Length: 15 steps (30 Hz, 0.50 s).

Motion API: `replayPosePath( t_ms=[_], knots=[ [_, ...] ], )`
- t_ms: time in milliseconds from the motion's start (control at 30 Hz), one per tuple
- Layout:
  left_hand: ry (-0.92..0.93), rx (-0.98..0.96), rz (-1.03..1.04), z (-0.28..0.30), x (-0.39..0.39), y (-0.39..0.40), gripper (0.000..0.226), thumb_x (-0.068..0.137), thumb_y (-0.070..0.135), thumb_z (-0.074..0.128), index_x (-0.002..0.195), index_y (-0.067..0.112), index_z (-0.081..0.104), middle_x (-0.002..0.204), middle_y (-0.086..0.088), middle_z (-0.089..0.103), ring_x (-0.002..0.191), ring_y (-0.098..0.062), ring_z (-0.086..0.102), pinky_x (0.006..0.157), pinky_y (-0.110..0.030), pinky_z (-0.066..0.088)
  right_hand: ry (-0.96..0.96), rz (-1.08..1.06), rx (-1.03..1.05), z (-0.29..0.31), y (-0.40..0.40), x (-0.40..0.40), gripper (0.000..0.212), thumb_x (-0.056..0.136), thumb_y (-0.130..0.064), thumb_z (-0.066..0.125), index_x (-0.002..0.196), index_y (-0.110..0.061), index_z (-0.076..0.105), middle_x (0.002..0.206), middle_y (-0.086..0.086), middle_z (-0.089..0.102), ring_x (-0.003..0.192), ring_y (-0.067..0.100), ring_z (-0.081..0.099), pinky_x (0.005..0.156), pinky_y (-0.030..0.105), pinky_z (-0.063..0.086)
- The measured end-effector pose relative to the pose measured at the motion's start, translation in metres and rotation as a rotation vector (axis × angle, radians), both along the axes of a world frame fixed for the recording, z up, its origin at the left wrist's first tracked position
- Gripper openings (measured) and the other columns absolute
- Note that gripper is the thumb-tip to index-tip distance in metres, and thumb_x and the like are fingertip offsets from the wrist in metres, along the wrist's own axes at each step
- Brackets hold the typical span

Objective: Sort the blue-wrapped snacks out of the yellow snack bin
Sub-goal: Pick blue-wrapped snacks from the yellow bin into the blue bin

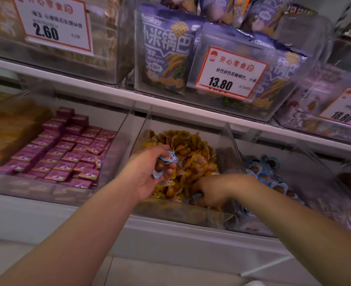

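Blue-wrapped snacks [166, 162] in left hand [149, 174] grip above yellow snack bin [182, 211]; right hand [213, 188] curled, contents unclear.

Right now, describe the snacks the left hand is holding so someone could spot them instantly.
Find the clear plastic bin of yellow-wrapped snacks in the middle of the lower shelf. Above its front-left corner the left hand grips a few small blue-wrapped snacks. Their pale blue film, over a round brown centre, stands out from the yellow wrappers beneath.

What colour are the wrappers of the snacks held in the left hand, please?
Light blue, seen in the head view: snacks in the left hand.
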<state>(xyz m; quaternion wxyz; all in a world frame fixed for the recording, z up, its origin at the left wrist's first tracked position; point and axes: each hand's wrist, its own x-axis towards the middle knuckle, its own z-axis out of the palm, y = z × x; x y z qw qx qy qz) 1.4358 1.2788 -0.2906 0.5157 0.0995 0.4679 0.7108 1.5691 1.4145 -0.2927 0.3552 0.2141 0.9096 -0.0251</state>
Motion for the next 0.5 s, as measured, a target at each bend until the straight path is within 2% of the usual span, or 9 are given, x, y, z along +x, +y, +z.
replayPosePath(
  t_ms=[67, 133, 233, 333, 433, 500],
  knots=[
    [0.001, 0.007, -0.013, -0.001, 0.000, -0.001, 0.029, 0.091, 0.001, 0.052, 0.118, 0.007, 0.060, 0.090, -0.018, 0.061, 0.064, -0.019, 0.056, 0.052, -0.023, 0.044, -0.016, -0.015, -0.003, 0.000, 0.005, -0.002, 0.033, 0.092, -0.037, 0.053, 0.117, -0.019, 0.064, 0.113, 0.006, 0.067, 0.099, 0.028, 0.065, 0.088, 0.043, 0.056],
    [0.006, 0.009, -0.012, -0.002, 0.000, -0.003, 0.029, 0.091, 0.001, 0.052, 0.119, 0.007, 0.059, 0.091, -0.018, 0.061, 0.062, -0.018, 0.057, 0.050, -0.023, 0.045, -0.008, -0.042, -0.070, -0.003, 0.005, -0.006, 0.036, 0.093, -0.043, 0.054, 0.117, -0.019, 0.065, 0.112, 0.003, 0.067, 0.100, 0.026, 0.064, 0.089, 0.042, 0.056],
    [0.013, 0.012, -0.015, -0.001, 0.001, -0.003, 0.030, 0.092, 0.001, 0.052, 0.121, 0.007, 0.059, 0.093, -0.018, 0.061, 0.061, -0.017, 0.058, 0.048, -0.022, 0.046, 0.037, -0.173, -0.160, -0.011, 0.006, -0.010, 0.058, 0.093, -0.065, 0.043, 0.130, -0.024, 0.060, 0.129, 0.002, 0.061, 0.116, 0.024, 0.057, 0.102, 0.040, 0.046],
    [0.016, 0.011, -0.012, -0.001, 0.001, -0.003, 0.030, 0.092, 0.002, 0.053, 0.121, 0.006, 0.059, 0.089, -0.018, 0.062, 0.062, -0.018, 0.058, 0.050, -0.023, 0.046, 0.085, -0.250, -0.264, -0.023, 0.004, -0.010, 0.066, 0.088, -0.072, 0.042, 0.138, -0.031, 0.054, 0.140, -0.002, 0.055, 0.127, 0.021, 0.051, 0.109, 0.036, 0.039],
    [0.015, 0.011, -0.007, 0.000, 0.001, -0.004, 0.029, 0.092, 0.002, 0.053, 0.120, 0.006, 0.060, 0.089, -0.019, 0.063, 0.063, -0.018, 0.059, 0.049, -0.022, 0.048, 0.165, -0.394, -0.361, -0.026, 0.003, -0.013, 0.057, 0.083, -0.065, 0.049, 0.128, -0.032, 0.062, 0.128, -0.007, 0.062, 0.118, 0.018, 0.057, 0.106, 0.036, 0.042],
    [0.018, 0.007, -0.005, 0.000, 0.001, -0.004, 0.028, 0.092, 0.002, 0.053, 0.119, 0.006, 0.061, 0.093, -0.019, 0.064, 0.064, -0.018, 0.061, 0.050, -0.022, 0.049, 0.192, -0.399, -0.383, -0.026, 0.004, -0.014, 0.044, 0.086, -0.062, 0.049, 0.116, -0.034, 0.066, 0.123, -0.007, 0.064, 0.113, 0.016, 0.058, 0.104, 0.038, 0.044]
  ],
)
